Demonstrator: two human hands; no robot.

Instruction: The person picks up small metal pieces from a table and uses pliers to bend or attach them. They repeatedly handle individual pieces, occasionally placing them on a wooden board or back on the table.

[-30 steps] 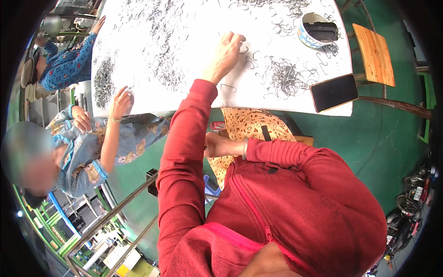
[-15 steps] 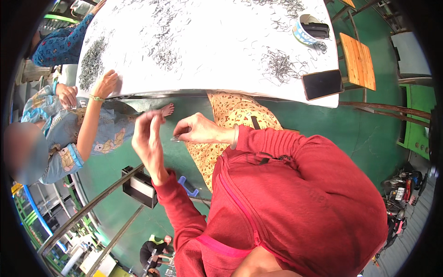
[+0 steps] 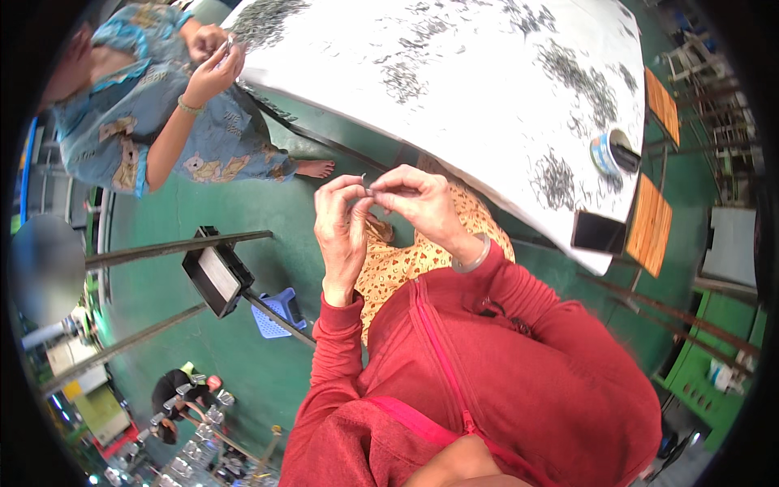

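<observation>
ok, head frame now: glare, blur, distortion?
Head view: white tabletop nearly blown out; head view: round blurred patch at left, detail gone; head view: fisheye bows the tabletop's near edge; head view: left hand and right hand fairly sharp, small piece between them hard to identify.

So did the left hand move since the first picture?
Yes. The left hand moved from over the white-covered table toward the red zip-up jacket, now beside the right hand.

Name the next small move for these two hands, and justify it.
Probably hold the left hand steady while the right hand gently adjusts the small dark piece: both hands meet at it, clear of the white table.
</observation>
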